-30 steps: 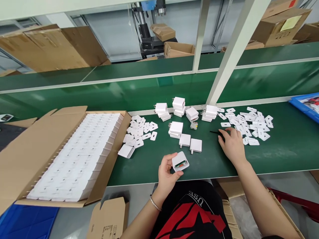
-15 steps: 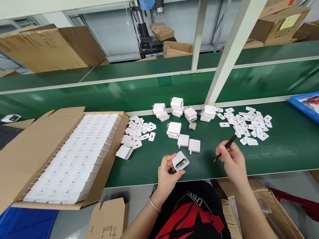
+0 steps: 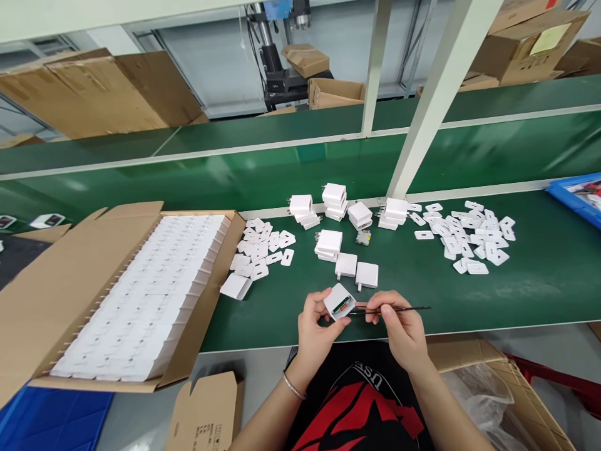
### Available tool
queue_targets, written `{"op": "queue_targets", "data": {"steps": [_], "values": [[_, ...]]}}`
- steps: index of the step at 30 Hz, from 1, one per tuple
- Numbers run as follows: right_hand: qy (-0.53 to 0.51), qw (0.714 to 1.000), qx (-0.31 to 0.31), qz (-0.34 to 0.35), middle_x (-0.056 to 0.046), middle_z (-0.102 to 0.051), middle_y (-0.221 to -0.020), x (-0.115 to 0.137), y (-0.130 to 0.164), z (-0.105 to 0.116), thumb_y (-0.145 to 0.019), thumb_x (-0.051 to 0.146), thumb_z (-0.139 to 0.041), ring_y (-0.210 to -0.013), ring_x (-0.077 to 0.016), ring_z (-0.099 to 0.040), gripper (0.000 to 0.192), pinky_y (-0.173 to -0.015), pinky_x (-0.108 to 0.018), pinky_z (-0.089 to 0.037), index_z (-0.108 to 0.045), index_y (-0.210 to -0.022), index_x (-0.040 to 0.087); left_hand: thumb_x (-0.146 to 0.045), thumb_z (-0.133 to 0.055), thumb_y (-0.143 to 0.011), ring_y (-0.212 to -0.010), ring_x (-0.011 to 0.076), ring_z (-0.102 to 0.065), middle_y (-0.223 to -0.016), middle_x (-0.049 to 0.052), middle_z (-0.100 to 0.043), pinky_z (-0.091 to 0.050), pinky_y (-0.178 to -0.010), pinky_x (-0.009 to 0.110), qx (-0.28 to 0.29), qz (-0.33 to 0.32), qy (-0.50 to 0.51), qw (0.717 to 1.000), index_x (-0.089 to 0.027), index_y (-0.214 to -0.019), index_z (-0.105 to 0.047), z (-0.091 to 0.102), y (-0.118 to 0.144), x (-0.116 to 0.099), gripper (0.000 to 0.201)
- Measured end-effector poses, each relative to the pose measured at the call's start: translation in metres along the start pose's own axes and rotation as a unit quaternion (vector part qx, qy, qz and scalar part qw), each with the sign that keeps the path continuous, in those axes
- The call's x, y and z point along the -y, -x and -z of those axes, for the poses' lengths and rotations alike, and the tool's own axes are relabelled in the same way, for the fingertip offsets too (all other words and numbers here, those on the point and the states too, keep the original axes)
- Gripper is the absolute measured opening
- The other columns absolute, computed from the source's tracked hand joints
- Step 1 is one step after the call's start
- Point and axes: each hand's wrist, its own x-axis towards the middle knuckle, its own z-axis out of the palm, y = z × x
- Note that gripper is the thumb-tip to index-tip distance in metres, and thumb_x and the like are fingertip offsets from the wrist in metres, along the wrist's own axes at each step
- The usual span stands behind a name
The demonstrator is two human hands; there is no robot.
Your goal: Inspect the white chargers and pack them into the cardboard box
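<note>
- head view: left hand [image 3: 313,327], fingers closed around an open white charger shell [image 3: 340,302] with its circuit board showing, held just above the near edge of the green desk [image 3: 516,294]
- right hand [image 3: 399,329], fingers pinched on a thin black tool [image 3: 399,309], tip at the shell's opening
- beyond: stacked white chargers [image 3: 336,200], loose white cover plates [image 3: 469,237], cardboard box [image 3: 70,282] of white parts at left

Black shirt [image 3: 370,401], red-white print; silver bracelet [image 3: 293,386], left wrist
</note>
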Motion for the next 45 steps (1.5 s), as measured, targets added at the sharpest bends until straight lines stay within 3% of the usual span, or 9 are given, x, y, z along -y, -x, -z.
{"op": "queue_targets", "data": {"steps": [7, 16, 24, 32, 41, 43, 45], "values": [[0.027, 1.0, 0.002, 0.006, -0.006, -0.078, -0.092, -0.002, 0.003, -0.006, -0.108, 0.043, -0.061, -0.067, -0.0148, -0.069, 0.029, -0.059, -0.025, -0.057, -0.078, -0.095, 0.024, -0.026, -0.088, -0.07, -0.071, 0.018, -0.075, -0.086, 0.002, -0.083, -0.053, -0.063, 0.026, -0.006, -0.005, 0.01, 1.0, -0.02, -0.116, -0.065, -0.001, 0.0, -0.001, 0.051], [0.046, 0.998, 0.02, 0.025, -0.004, -0.076, -0.09, -0.006, 0.003, -0.006, -0.109, 0.035, -0.06, -0.07, -0.014, -0.07, 0.024, -0.062, -0.024, -0.056, -0.079, -0.099, 0.024, -0.024, -0.089, -0.071, -0.075, 0.0183, -0.077, -0.088, 0.003, -0.083, -0.055, -0.064, 0.025, -0.009, -0.003, 0.028, 1.0, -0.02, -0.116, -0.064, -0.002, 0.0, -0.002, 0.051], [0.039, 0.999, 0.017, 0.001, -0.003, -0.071, -0.079, -0.003, 0.003, -0.007, -0.108, 0.043, -0.06, -0.068, -0.0163, -0.067, 0.03, -0.061, -0.028, -0.056, -0.078, -0.094, 0.024, -0.027, -0.089, -0.072, -0.073, 0.018, -0.074, -0.088, 0.002, -0.082, -0.052, -0.063, 0.025, -0.009, -0.003, 0.016, 1.0, -0.02, -0.118, -0.064, -0.001, 0.0, 0.0, 0.052], [0.03, 0.998, -0.054, -0.01, -0.002, -0.066, -0.078, -0.01, 0.002, -0.006, -0.109, 0.049, -0.057, -0.067, -0.0163, -0.062, 0.034, -0.066, -0.031, -0.056, -0.076, -0.095, 0.025, -0.032, -0.092, -0.071, -0.068, 0.0169, -0.07, -0.083, 0.0, -0.08, -0.051, -0.063, 0.026, -0.009, -0.012, 0.003, 1.0, -0.021, -0.116, -0.066, 0.0, 0.0, 0.005, 0.054], [0.109, 0.993, 0.023, 0.029, -0.005, -0.075, -0.087, -0.002, 0.002, -0.011, -0.109, 0.04, -0.058, -0.071, -0.018, -0.068, 0.028, -0.064, -0.031, -0.056, -0.078, -0.099, 0.024, -0.034, -0.09, -0.076, -0.067, 0.016, -0.07, -0.085, 0.002, -0.081, -0.053, -0.062, 0.026, 0.015, -0.026, 0.017, 0.999, -0.02, -0.119, -0.066, 0.005, 0.001, 0.007, 0.052], [0.101, 0.994, -0.022, 0.031, -0.006, -0.074, -0.086, 0.0, 0.001, -0.006, -0.11, 0.042, -0.055, -0.068, -0.0183, -0.068, 0.032, -0.062, -0.032, -0.056, -0.076, -0.096, 0.024, -0.037, -0.09, -0.077, -0.065, 0.0153, -0.069, -0.086, 0.002, -0.081, -0.054, -0.062, 0.026, 0.012, -0.023, 0.023, 0.999, -0.02, -0.12, -0.066, 0.005, 0.0, 0.008, 0.052], [0.104, 0.988, -0.107, 0.041, -0.006, -0.072, -0.089, 0.0, -0.005, 0.007, -0.111, 0.043, -0.05, -0.069, -0.0183, -0.068, 0.034, -0.063, -0.033, -0.057, -0.074, -0.095, 0.024, -0.042, -0.089, -0.08, -0.063, 0.0148, -0.069, -0.088, 0.003, -0.08, -0.056, -0.062, 0.027, 0.006, -0.018, 0.041, 0.999, -0.02, -0.121, -0.065, 0.004, -0.001, 0.009, 0.052]]}}
